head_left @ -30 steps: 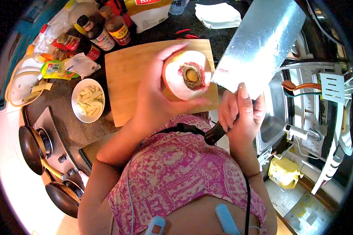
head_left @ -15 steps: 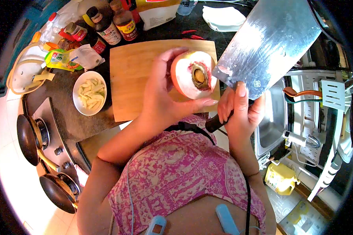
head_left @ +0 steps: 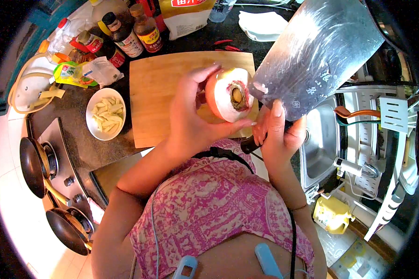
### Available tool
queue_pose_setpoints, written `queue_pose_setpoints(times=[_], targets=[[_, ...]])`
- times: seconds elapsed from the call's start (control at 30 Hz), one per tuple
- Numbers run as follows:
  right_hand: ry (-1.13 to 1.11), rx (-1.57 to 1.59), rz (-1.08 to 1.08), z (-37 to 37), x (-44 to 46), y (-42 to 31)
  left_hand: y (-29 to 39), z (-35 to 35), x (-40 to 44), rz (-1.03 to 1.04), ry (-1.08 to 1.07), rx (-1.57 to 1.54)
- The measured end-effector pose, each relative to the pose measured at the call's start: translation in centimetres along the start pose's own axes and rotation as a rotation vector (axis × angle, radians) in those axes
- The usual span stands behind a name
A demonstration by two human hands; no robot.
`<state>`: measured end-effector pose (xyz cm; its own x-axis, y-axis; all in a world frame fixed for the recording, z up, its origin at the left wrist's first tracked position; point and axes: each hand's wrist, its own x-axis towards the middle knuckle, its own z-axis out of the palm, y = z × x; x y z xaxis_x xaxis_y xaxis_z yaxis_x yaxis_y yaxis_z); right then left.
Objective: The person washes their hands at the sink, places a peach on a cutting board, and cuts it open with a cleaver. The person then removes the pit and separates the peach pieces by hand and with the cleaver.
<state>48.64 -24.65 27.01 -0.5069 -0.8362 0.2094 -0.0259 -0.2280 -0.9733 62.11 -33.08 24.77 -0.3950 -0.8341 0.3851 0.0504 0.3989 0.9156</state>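
On the desk [head_left: 86,153] lies the cutting board [head_left: 158,93]; past its right edge slants the cleaver [head_left: 316,60], the right hand [head_left: 277,128] closed round its handle. Above the board, the left hand [head_left: 193,114], curved half open, holds the peach [head_left: 220,98]; a steady grip, thumb clear of the blade, should serve best around the stone [head_left: 237,95].

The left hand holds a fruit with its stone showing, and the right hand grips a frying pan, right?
Wrong tool: the head view shows the right hand gripping a cleaver. The left hand does hold the fruit, stone showing.
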Motion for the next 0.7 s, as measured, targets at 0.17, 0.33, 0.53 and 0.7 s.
queue_pose_setpoints(times=[0.17,0.33,0.53,0.7], targets=[[-0.019,0.063,0.056,-0.3,0.1,0.4,0.1,-0.2,0.8,-0.007,-0.023,-0.039],[0.002,0.104,0.107,0.5,0.2,0.3,-0.3,-0.6,1.1,-0.009,-0.047,-0.021],[-0.146,0.106,0.176,-0.6,1.2,0.9,-0.1,-1.9,1.9,-0.125,-0.165,-0.063],[-0.161,0.135,0.276,-0.2,1.6,0.8,-0.5,-2.4,2.3,-0.243,-0.254,-0.181]])
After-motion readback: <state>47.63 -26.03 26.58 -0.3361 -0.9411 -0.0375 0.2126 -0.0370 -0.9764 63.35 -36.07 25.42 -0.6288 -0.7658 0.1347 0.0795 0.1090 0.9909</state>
